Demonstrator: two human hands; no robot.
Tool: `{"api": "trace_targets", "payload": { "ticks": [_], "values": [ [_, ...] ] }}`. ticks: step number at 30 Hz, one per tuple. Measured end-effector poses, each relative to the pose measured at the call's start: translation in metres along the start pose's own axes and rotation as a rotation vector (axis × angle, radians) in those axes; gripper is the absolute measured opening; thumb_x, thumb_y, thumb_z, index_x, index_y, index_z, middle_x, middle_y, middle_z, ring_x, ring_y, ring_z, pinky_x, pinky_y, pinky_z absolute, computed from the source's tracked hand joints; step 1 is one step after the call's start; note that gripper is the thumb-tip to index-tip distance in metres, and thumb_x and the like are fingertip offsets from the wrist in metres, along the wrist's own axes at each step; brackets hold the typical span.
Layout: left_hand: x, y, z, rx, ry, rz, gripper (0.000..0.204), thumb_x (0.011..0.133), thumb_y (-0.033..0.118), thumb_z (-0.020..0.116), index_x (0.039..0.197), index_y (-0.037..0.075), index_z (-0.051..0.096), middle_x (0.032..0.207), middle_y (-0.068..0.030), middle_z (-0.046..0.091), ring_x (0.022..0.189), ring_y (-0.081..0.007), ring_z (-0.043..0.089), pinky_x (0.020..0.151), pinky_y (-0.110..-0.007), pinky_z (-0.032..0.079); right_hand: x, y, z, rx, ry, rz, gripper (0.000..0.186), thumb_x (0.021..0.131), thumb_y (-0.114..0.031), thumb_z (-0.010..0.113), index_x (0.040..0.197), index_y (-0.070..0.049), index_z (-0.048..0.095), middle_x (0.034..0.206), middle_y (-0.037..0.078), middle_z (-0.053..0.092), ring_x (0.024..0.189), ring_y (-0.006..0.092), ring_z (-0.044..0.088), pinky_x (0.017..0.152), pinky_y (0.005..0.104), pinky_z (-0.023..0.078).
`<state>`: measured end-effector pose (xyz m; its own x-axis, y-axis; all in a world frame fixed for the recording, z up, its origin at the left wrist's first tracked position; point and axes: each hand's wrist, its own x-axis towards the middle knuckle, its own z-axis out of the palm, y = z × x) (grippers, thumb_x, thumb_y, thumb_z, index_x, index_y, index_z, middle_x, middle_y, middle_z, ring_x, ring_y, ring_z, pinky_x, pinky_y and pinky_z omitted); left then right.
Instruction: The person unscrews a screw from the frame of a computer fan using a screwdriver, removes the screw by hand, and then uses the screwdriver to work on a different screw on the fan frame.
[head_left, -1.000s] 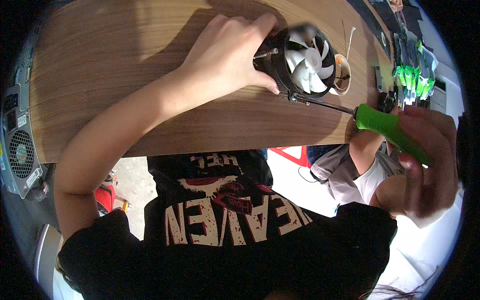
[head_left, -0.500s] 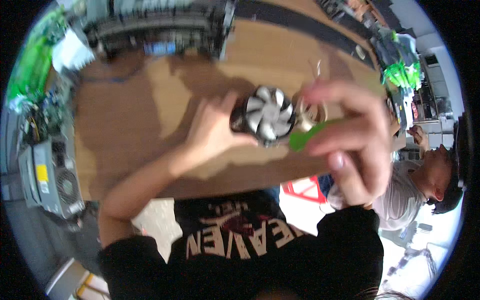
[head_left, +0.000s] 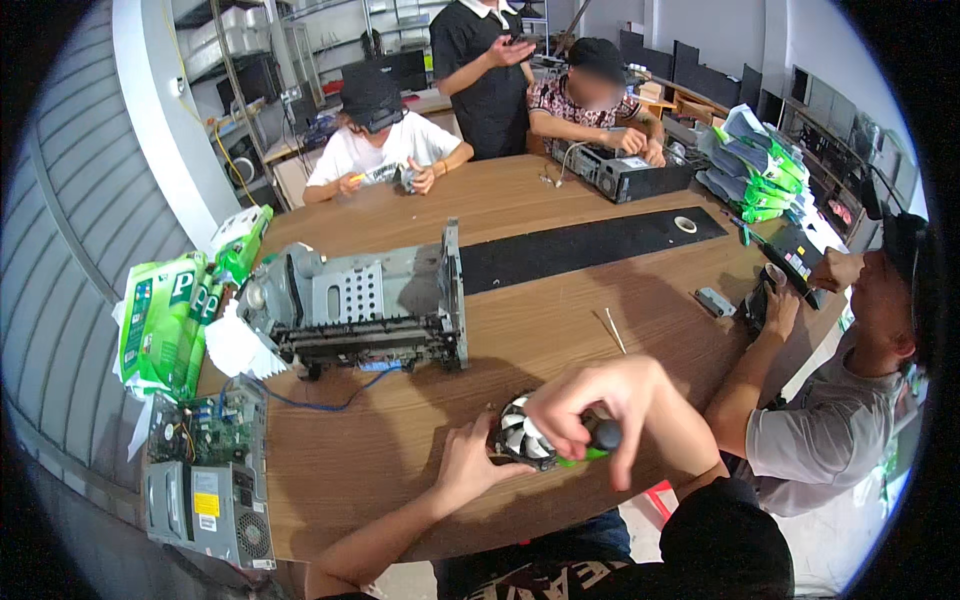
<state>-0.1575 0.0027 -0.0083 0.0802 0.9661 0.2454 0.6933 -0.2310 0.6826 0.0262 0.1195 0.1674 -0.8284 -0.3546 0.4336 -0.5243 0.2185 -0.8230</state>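
My left hand (head_left: 468,462) grips a round cooling fan (head_left: 517,432) by its left side, thumb at the near edge and fingers at the far one. Its white blades sit in a black frame and face up. Over the fan's right part, my right hand (head_left: 618,400) is bent down with curled fingers, hiding much of that side. A green tool with a dark rounded end (head_left: 606,434) is in its fingers; its tip is hidden, so I cannot tell its exact kind. Two thin white sticks (head_left: 614,332) lie on the table beyond my right hand.
An opened metal machine frame (head_left: 365,300) stands ahead left, a blue cable (head_left: 330,405) before it. At left lie a computer case (head_left: 205,510), a circuit board (head_left: 235,435) and green packages (head_left: 165,320). Co-workers surround the table; one at right handles a dark part (head_left: 757,305). A tape roll (head_left: 685,225) lies on a black strip.
The view has tilted up, showing more table and co-workers. My right hand, earlier raised right of the fan with the green tool, is now over its right edge. My left hand keeps the fan.
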Motion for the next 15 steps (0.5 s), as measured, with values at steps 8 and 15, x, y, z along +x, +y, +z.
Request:
{"api": "trace_targets", "payload": {
  "ticks": [8,15],
  "values": [
    [0.001,-0.003,0.004,-0.079,-0.06,-0.023,0.087,0.058,0.055,0.087,0.113,-0.004,0.055,0.096,-0.023,0.068,0.091,-0.0386,0.066,0.087,-0.046,0.048,0.011,0.033,0.017,0.62,0.066,0.055,0.028,0.087,-0.009,0.072,0.083,-0.004,0.045,0.073,0.011,0.065,0.06,0.0207,0.061,0.055,0.0323,0.044],
    [0.001,0.0,0.003,-0.002,-0.012,-0.048,0.081,0.056,0.046,0.089,0.113,-0.001,0.054,0.098,-0.0226,0.066,0.093,-0.0427,0.063,0.087,-0.049,0.045,0.005,0.032,0.033,0.439,0.352,0.005,0.046,0.083,-0.018,0.078,0.057,-0.007,0.041,0.05,0.003,0.047,0.043,0.0172,0.045,0.043,0.0312,0.03]
  ]
}}
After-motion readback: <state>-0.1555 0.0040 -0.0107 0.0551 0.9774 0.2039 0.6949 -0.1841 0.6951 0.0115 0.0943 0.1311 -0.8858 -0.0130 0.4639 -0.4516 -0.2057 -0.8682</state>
